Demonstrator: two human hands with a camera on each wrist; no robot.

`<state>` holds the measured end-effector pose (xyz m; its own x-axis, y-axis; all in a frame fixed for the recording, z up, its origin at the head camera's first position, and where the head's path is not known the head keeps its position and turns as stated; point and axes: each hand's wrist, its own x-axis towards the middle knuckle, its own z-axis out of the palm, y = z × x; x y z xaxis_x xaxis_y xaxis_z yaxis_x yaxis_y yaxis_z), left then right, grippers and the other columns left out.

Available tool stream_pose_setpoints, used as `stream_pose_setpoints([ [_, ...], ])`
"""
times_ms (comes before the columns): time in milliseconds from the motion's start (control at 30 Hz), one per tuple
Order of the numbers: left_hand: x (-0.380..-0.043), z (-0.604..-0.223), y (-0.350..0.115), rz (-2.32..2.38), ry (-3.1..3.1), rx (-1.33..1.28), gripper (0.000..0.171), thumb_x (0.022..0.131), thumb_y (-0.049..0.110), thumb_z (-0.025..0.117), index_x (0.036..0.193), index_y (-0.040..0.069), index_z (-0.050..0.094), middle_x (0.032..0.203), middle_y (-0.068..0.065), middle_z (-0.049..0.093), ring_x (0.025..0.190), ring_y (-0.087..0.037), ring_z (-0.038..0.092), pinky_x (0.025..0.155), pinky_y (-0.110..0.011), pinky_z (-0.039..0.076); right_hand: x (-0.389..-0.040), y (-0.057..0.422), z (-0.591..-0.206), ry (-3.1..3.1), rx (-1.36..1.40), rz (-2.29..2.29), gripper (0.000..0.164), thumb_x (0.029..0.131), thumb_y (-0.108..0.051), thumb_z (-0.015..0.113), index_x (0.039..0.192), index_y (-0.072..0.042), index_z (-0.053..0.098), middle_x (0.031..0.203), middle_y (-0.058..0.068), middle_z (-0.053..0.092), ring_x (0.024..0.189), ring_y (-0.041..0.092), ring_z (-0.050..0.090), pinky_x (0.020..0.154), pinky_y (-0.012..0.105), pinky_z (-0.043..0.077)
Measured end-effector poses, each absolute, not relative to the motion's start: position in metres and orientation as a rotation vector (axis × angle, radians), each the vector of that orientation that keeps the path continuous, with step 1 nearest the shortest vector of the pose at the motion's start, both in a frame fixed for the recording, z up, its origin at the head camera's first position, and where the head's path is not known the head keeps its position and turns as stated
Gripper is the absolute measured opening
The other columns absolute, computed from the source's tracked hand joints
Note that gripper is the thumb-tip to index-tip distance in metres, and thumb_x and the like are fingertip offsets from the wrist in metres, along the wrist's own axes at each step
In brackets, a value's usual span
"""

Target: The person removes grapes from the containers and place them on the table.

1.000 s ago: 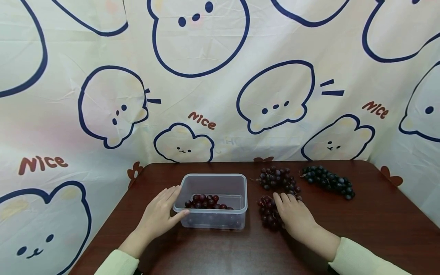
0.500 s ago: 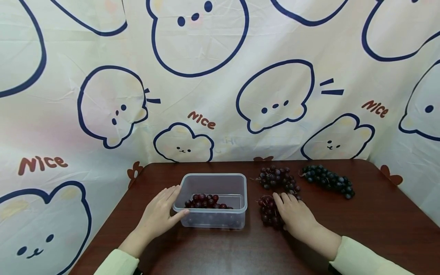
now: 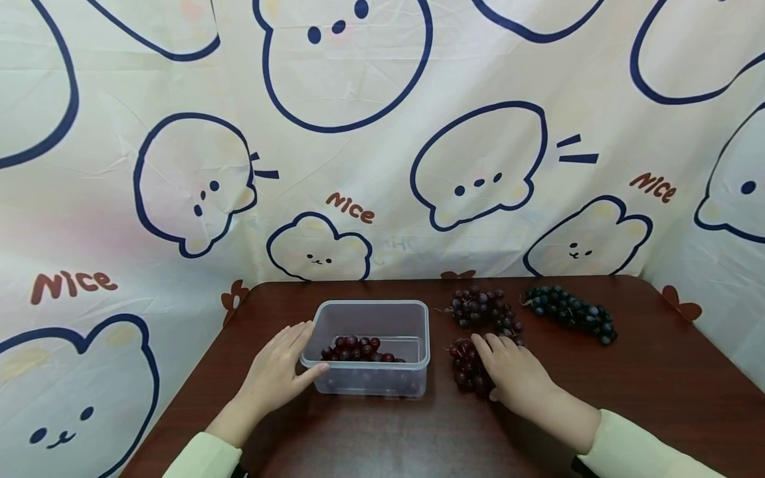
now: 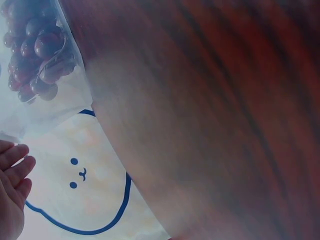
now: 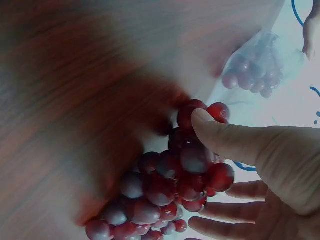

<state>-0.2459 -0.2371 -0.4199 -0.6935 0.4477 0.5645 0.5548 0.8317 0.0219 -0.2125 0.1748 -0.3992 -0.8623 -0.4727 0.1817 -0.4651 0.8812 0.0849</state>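
In the head view a clear plastic container holds a bunch of red grapes. My left hand rests at its left side, fingers extended along the wall and thumb at the front rim. To the right of the container lies another bunch of dark red grapes. Over that bunch's right side is my right hand. The right wrist view shows the right thumb on a top grape and the fingers at the bunch's other side. Part of the bunch is hidden under the hand in the head view.
Behind the right hand lies a bunch of dark purple grapes. Farther right is a bunch of blue-black grapes. All stand on a dark brown wooden table. A printed cloth hangs along the table's back and sides.
The red grape bunch under my right hand has shifted slightly, and the right fingers have moved a little to the left over it. My left hand and the container have stayed still.
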Motion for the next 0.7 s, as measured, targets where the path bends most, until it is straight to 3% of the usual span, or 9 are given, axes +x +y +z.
stream_pose_setpoints([
  [300, -0.246, -0.419, -0.237, -0.254, -2.457, -0.727, 0.078, 0.085, 0.053, 0.068, 0.136, -0.004, 0.053, 0.133, -0.02, 0.056, 0.123, -0.034, 0.053, 0.106, -0.051, 0.037, -0.21, 0.17, -0.384, -2.785, 0.728, 0.003, 0.087, 0.066, -0.022, 0.091, 0.135, 0.006, 0.046, 0.123, 0.025, 0.056, 0.109, 0.041, 0.057, 0.083, 0.052, 0.052],
  [700, -0.246, -0.42, -0.237, -0.257, -2.45, -0.724, 0.08, 0.084, 0.055, 0.067, 0.136, -0.003, 0.053, 0.134, -0.018, 0.056, 0.123, -0.033, 0.053, 0.105, -0.051, 0.038, -0.218, 0.166, -0.368, -2.603, 0.743, 0.082, 0.075, 0.071, -0.022, 0.088, 0.13, 0.007, 0.051, 0.118, 0.022, 0.06, 0.105, 0.036, 0.061, 0.081, 0.05, 0.054],
])
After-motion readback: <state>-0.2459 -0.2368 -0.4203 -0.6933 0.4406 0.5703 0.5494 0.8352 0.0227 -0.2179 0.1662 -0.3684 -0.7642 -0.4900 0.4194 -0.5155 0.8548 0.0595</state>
